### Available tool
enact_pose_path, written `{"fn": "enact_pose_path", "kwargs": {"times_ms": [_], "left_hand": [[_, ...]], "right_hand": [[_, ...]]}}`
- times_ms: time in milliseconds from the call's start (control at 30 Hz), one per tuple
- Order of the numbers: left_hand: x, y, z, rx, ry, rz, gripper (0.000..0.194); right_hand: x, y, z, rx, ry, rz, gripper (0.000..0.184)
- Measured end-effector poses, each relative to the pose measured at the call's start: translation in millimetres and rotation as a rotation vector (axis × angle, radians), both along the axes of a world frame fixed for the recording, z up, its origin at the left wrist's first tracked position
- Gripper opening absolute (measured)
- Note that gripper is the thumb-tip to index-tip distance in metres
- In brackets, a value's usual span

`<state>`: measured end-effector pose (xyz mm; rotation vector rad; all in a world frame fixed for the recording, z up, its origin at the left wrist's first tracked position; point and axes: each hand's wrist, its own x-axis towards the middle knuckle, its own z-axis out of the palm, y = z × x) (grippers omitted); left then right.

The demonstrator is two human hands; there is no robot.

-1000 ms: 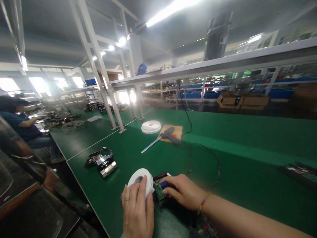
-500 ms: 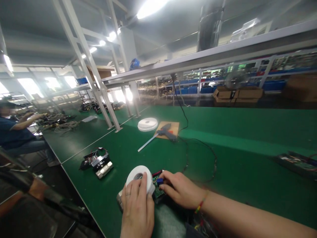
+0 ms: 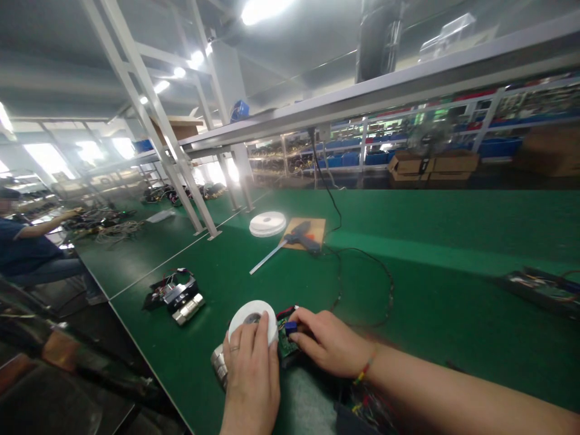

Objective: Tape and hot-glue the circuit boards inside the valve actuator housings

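Observation:
My left hand (image 3: 252,368) lies over a roll of white tape (image 3: 235,323), fingers curled across its face and one near the centre hole. A silver metal cylinder (image 3: 219,361) shows beneath, partly hidden by that hand. Right beside the roll is a green circuit board (image 3: 284,345) with red and black wires along its far edge. A small blue block-shaped component (image 3: 290,328) sits at the board, pinched between thumb and forefinger of my right hand (image 3: 328,341). Whether the blue part is fixed to the board, I cannot tell.
Farther up the green bench (image 3: 435,241) a glue gun (image 3: 302,237) lies on a tan board (image 3: 317,226), its cable trailing right. Another white roll (image 3: 267,223) is near it. A similar assembly (image 3: 176,296) lies left, another device (image 3: 544,290) right. A person (image 3: 27,241) sits far left.
The whole view has shifted slightly. Both hands keep nearly the same places on the roll and the blue component; the roll looks a little turned or tilted.

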<state>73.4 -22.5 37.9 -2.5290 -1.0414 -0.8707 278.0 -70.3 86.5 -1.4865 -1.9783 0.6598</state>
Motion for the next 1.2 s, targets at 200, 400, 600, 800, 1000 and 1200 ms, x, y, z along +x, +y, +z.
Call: {"fn": "enact_pose_path", "kwargs": {"times_ms": [200,400,600,800,1000,1200], "left_hand": [[11.6,-3.4,2.4,-0.005,0.051,0.031,0.045],[15.0,-3.5,3.1,0.011,0.062,0.030,0.043],[17.5,-4.0,6.0,0.011,0.045,0.023,0.043],[18.4,-4.1,6.9,-0.019,0.037,0.025,0.042],[29.1,-15.5,11.0,-0.008,-0.012,0.057,0.046],[49.1,-30.5,8.3,0.041,-0.155,0.229,0.048]], "right_hand": [[0.7,-0.2,-2.7,0.010,-0.040,-0.016,0.014],[2.9,-0.1,-2.2,0.026,-0.085,-0.021,0.014],[2.0,-0.4,-1.4,0.034,-0.130,-0.015,0.017],[1.2,0.0,0.9,0.027,-0.172,-0.018,0.017],[-3.1,-0.3,0.2,0.033,-0.225,-0.041,0.017],[-5.9,2.7,0.4,0.012,-0.165,-0.147,0.010]]}}
